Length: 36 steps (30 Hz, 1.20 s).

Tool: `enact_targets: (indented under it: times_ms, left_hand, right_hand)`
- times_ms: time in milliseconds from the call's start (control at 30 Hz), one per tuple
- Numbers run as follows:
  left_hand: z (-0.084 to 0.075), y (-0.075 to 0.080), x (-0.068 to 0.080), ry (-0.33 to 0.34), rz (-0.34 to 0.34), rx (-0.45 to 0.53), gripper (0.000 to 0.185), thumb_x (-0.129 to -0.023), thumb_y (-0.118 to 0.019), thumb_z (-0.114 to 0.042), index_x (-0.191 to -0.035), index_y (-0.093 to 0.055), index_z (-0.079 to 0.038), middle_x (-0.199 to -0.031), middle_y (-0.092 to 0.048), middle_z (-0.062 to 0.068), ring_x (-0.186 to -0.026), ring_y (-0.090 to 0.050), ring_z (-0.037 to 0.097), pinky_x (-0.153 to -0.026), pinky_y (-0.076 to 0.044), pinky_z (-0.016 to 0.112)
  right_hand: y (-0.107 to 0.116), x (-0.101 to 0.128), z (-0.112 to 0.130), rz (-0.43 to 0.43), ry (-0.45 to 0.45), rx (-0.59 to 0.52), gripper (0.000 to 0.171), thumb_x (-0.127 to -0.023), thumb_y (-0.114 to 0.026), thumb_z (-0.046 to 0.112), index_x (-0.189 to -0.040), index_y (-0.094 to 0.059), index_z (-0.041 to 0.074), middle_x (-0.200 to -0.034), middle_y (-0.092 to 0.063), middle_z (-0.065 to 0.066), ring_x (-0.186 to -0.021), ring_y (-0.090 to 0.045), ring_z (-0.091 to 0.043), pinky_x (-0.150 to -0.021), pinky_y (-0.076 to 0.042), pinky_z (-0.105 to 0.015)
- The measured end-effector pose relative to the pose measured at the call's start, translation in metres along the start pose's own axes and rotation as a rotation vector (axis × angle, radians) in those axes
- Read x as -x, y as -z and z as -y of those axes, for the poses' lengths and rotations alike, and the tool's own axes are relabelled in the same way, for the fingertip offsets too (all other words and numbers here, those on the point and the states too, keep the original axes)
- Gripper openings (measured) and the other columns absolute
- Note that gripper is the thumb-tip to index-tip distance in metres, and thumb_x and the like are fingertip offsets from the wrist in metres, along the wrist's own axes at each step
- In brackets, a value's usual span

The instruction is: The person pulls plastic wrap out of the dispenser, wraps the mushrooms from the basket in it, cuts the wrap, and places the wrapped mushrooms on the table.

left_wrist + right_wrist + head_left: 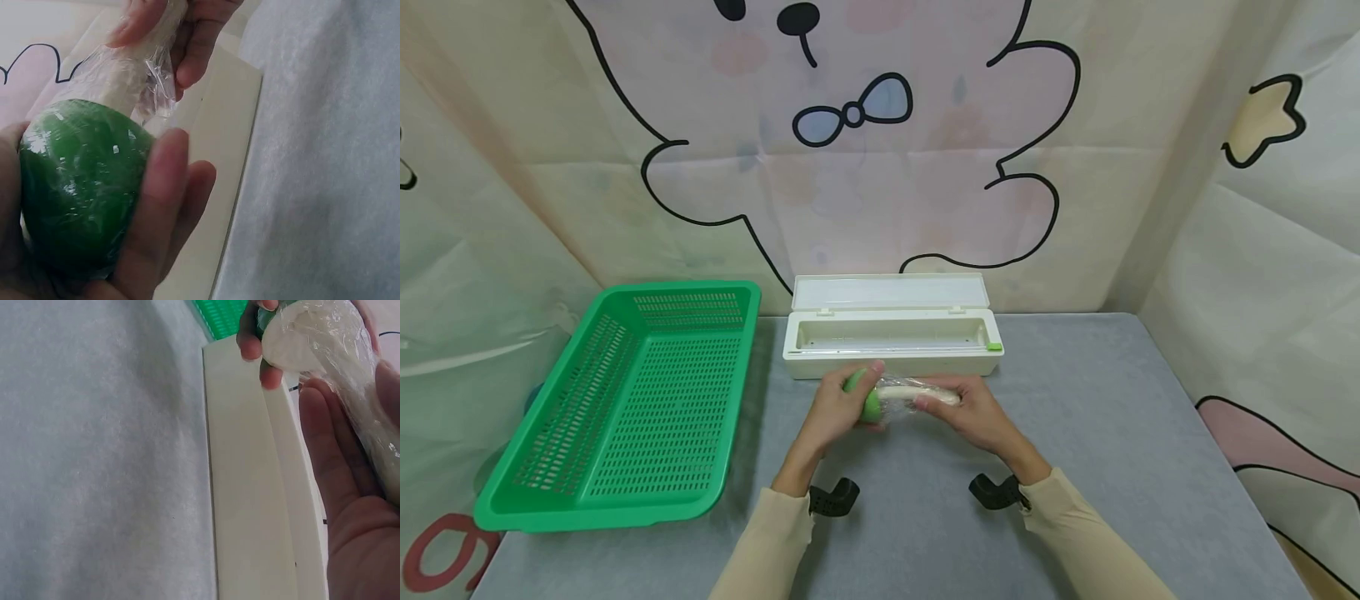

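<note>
A mushroom-shaped object with a rounded green end [84, 181] and a pale stem [340, 356] is wrapped in clear cling film [159, 81]. It lies nearly level between both hands, in front of the white box. My left hand [837, 408] grips the green end, with fingers curled around its side. At the other end my right hand [976, 414] holds the stem, thumb on the near side and fingers beneath. Wrinkled film bunches around the stem where it meets the green part. The palms hide parts of both ends.
Just beyond the hands stands a long white cling film dispenser [891, 365], its lid [891, 292] raised and a small green slider [994, 347] at its right end. A green perforated basket [617, 518] is on the left of the grey table [1120, 467]. Printed curtains surround the table.
</note>
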<state>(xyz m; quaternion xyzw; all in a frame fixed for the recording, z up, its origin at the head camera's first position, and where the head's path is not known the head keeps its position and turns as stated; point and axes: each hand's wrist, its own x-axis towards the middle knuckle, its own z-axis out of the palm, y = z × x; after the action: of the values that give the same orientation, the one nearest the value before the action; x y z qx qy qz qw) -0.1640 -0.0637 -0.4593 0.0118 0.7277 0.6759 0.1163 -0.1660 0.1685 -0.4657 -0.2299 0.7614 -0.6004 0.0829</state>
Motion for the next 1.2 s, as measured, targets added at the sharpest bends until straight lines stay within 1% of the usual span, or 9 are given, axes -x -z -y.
enact_targets:
  times_ms: [233,367,467,600,733,900,1033,1133,1200]
  left_hand:
    - [0.003,0.002,0.002,-0.161,-0.005,-0.207,0.059,-0.091,-0.080,-0.029,-0.144,-0.058,-0.013,-0.131,-0.059,0.014,-0.100,-0.058,0.024,-0.076,-0.053,0.034]
    - [0.004,0.000,0.002,-0.201,-0.012,-0.203,0.051,-0.091,-0.079,-0.026,-0.137,-0.063,-0.011,-0.123,-0.063,0.013,-0.095,-0.059,0.024,-0.073,-0.054,0.035]
    - [0.003,-0.001,0.001,-0.181,-0.038,-0.218,0.043,-0.094,-0.076,-0.031,-0.129,-0.068,-0.009,-0.111,-0.066,0.011,-0.090,-0.060,0.021,-0.071,-0.053,0.033]
    - [0.003,-0.003,0.000,-0.125,-0.058,-0.226,0.039,-0.098,-0.070,-0.037,-0.124,-0.070,-0.008,-0.105,-0.067,0.009,-0.089,-0.061,0.020,-0.073,-0.053,0.034]
    - [0.005,-0.003,-0.001,-0.053,-0.068,-0.209,0.044,-0.100,-0.064,-0.043,-0.124,-0.071,-0.007,-0.101,-0.067,0.008,-0.088,-0.060,0.020,-0.072,-0.052,0.032]
    - [0.005,-0.001,0.000,-0.008,-0.065,-0.215,0.042,-0.098,-0.068,-0.044,-0.115,-0.073,-0.006,-0.092,-0.067,0.007,-0.081,-0.059,0.018,-0.068,-0.049,0.031]
    - [0.006,0.001,0.001,-0.024,-0.024,-0.206,0.047,-0.093,-0.077,-0.034,-0.127,-0.068,-0.004,-0.105,-0.066,0.010,-0.089,-0.060,0.020,-0.072,-0.052,0.032]
    - [0.007,0.003,0.001,-0.021,-0.010,-0.207,0.059,-0.090,-0.080,-0.032,-0.137,-0.061,-0.003,-0.117,-0.064,0.013,-0.098,-0.059,0.023,-0.076,-0.052,0.032]
    - [0.007,0.004,0.001,-0.024,-0.004,-0.218,0.057,-0.091,-0.078,-0.035,-0.136,-0.062,-0.003,-0.117,-0.064,0.013,-0.098,-0.059,0.023,-0.076,-0.052,0.032]
  right_hand:
    - [0.001,-0.001,-0.004,0.028,-0.089,-0.169,0.031,-0.103,-0.060,0.008,-0.127,-0.064,-0.012,-0.123,-0.067,-0.025,-0.096,-0.073,-0.025,-0.089,-0.058,-0.040]
    - [0.002,-0.001,-0.002,0.013,-0.136,-0.186,0.033,-0.103,-0.061,0.010,-0.128,-0.063,-0.011,-0.126,-0.066,-0.025,-0.097,-0.073,-0.023,-0.090,-0.058,-0.043]
    - [0.001,-0.001,-0.002,-0.024,-0.114,-0.082,0.034,-0.100,-0.067,0.013,-0.129,-0.066,-0.005,-0.128,-0.066,-0.020,-0.100,-0.069,-0.019,-0.086,-0.059,-0.038]
    - [-0.002,0.000,-0.001,-0.085,-0.014,0.152,0.038,-0.096,-0.072,0.017,-0.132,-0.068,0.005,-0.130,-0.067,-0.012,-0.107,-0.066,-0.019,-0.082,-0.056,-0.028]
    - [-0.003,0.000,0.001,-0.096,0.084,0.258,0.039,-0.093,-0.075,0.014,-0.131,-0.069,0.006,-0.124,-0.070,-0.010,-0.104,-0.067,-0.022,-0.080,-0.056,-0.029]
    - [-0.005,-0.001,-0.003,-0.090,0.095,0.245,0.030,-0.092,-0.076,0.011,-0.121,-0.075,0.004,-0.115,-0.073,-0.009,-0.097,-0.068,-0.019,-0.075,-0.055,-0.027]
    - [-0.006,-0.002,-0.008,-0.088,0.044,0.187,0.025,-0.094,-0.073,0.009,-0.117,-0.075,0.000,-0.113,-0.074,-0.013,-0.094,-0.068,-0.015,-0.074,-0.055,-0.025]
    - [-0.006,-0.003,-0.010,-0.070,-0.022,0.118,0.026,-0.097,-0.069,0.010,-0.119,-0.073,-0.004,-0.114,-0.073,-0.017,-0.091,-0.070,-0.016,-0.076,-0.059,-0.033]
    - [-0.005,-0.004,-0.011,-0.048,-0.068,0.070,0.028,-0.099,-0.067,0.011,-0.120,-0.071,-0.007,-0.116,-0.072,-0.020,-0.091,-0.073,-0.021,-0.079,-0.060,-0.041]
